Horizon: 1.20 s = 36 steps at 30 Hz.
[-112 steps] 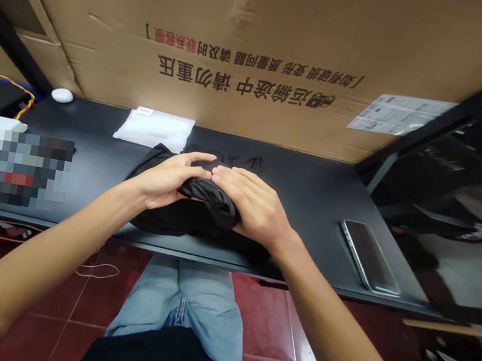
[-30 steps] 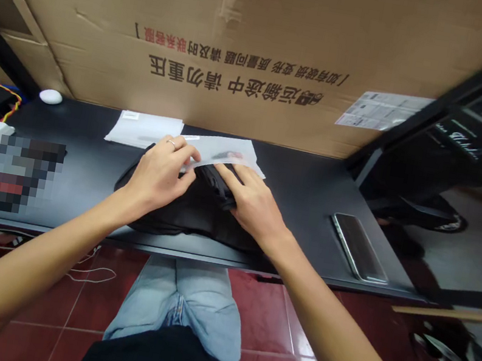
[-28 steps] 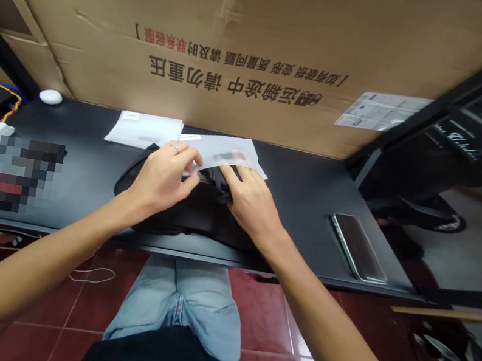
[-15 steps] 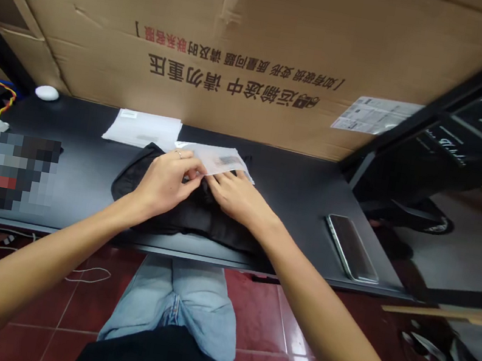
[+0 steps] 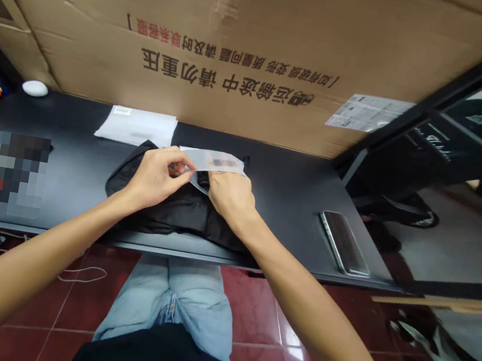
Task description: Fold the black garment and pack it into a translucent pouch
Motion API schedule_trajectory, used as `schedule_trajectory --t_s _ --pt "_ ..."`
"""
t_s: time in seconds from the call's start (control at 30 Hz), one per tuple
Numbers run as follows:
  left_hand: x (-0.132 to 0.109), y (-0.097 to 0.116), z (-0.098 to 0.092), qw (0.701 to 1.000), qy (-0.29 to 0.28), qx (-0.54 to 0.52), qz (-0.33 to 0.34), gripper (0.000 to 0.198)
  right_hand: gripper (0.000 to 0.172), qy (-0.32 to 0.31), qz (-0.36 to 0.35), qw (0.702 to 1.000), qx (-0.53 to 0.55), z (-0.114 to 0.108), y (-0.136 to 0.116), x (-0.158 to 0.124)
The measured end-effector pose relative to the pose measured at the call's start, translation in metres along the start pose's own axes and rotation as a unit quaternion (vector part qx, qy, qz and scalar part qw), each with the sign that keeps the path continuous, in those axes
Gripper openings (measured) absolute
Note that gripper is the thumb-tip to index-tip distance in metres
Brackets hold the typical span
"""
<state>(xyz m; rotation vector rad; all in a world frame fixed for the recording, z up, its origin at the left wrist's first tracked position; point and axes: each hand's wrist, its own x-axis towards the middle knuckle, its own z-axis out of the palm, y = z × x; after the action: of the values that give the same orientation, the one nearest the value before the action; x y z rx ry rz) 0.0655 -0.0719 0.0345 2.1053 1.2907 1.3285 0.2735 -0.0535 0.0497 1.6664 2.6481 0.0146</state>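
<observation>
Translucent plastic bag (image 5: pixel 219 161) is pinched by left hand (image 5: pixel 154 177) and right hand (image 5: pixel 230 192), both grips closed on it above black cloth (image 5: pixel 171 213).

One head camera is recording, worn on the person's head and looking forward and down. The view is centring on the left hand (image 5: pixel 153 179), the right hand (image 5: pixel 232 194) and the plastic bag (image 5: pixel 211 161), which are sitting close to the lens at arm's reach. The table (image 5: pixel 287 237) is running across the middle of the frame, with its near edge lying almost level. A cardboard sheet (image 5: pixel 247 33) is filling the upper part beyond the table. The lower part is taking in the person's own jeans (image 5: pixel 170 298) and the red tile floor (image 5: pixel 265 314), looking straight down past the table's edge.
</observation>
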Motion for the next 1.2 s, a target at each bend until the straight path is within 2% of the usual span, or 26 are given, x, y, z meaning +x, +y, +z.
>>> schedule_trajectory --t_s 0.1,0.23,0.27,0.33,0.4,0.43,0.5,0.6,0.7,0.8,0.93,1.07,1.2 --pt "-0.004 -0.003 0.002 1.0 -0.017 0.011 -0.006 0.009 0.047 0.029 -0.015 0.999 -0.04 -0.003 -0.009 -0.011" --pt "-0.01 -0.005 -0.004 0.998 -0.047 0.032 -0.023 0.012 0.051 0.147 -0.121 0.98 -0.058 -0.008 -0.007 -0.048" --pt "-0.011 -0.005 -0.008 0.997 -0.057 0.049 -0.024 0.017 0.046 0.187 -0.147 0.97 -0.05 -0.009 -0.003 -0.058" --pt "-0.012 -0.005 -0.018 0.991 -0.079 0.097 -0.036 0.038 0.032 0.267 -0.187 0.945 -0.024 -0.012 0.007 -0.074" --pt "-0.01 -0.005 -0.028 0.982 -0.089 0.146 -0.08 0.056 0.024 0.33 -0.19 0.924 0.015 -0.016 0.017 -0.077" --pt "-0.009 -0.006 -0.032 0.976 -0.096 0.163 -0.109 0.055 0.024 0.347 -0.179 0.92 0.04 -0.019 0.021 -0.073" --pt "-0.005 -0.008 -0.037 0.963 -0.121 0.181 -0.161 0.048 0.033 0.337 -0.153 0.924 0.093 -0.023 0.025 -0.056" --pt "-0.001 -0.012 -0.034 0.948 -0.174 0.188 -0.189 0.054 0.053 0.231 -0.131 0.953 0.148 -0.019 0.019 -0.019" --pt "-0.002 -0.018 -0.027 0.951 -0.192 0.166 -0.178 0.052 0.063 0.107 -0.092 0.974 0.176 0.002 0.007 0.008" --pt "-0.005 -0.025 -0.024 0.959 -0.186 0.124 -0.176 0.047 0.065 0.051 -0.067 0.984 0.158 0.027 -0.003 0.017" --pt "-0.008 -0.036 -0.026 0.961 -0.2 0.067 -0.178 0.044 0.069 0.055 -0.067 0.988 0.127 0.044 -0.005 0.016" --pt "-0.008 -0.042 -0.028 0.96 -0.223 0.005 -0.171 0.047 0.069 0.057 -0.07 0.987 0.137 0.04 -0.001 0.016" --pt "-0.007 -0.044 -0.029 0.959 -0.218 -0.047 -0.174 0.049 0.052 0.148 -0.084 0.975 0.14 0.026 -0.006 0.009"
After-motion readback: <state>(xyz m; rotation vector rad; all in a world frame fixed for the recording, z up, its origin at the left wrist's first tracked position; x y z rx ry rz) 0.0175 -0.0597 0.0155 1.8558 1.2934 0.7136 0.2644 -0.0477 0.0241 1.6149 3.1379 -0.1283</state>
